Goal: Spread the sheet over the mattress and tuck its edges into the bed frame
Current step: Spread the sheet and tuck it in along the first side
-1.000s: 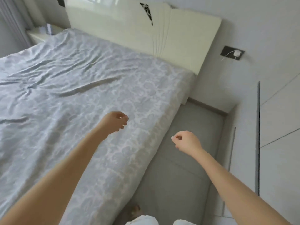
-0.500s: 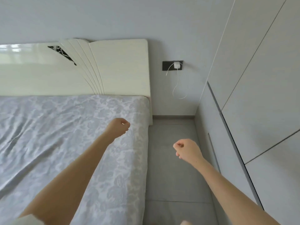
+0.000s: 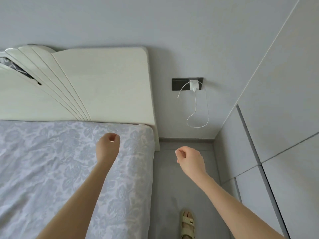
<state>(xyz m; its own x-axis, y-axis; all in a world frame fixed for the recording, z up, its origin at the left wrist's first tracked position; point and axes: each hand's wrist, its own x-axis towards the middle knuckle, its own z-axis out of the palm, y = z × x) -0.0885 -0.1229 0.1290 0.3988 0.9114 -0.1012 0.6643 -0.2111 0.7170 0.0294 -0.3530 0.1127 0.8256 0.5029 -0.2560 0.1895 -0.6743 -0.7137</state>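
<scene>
Covering mattress: patterned sheet.

We see the sheet lying over the mattress on our left, with the headboard standing behind it against the wall. Right of the headboard a wall socket holds a charger, its cable hanging below. The wardrobe stands on our right, the floor between it and the bed.

Two hands are seen: a left hand and a right hand. One patterned sheet, one headboard, one wall socket, one charger and one sandal are counted.
</scene>
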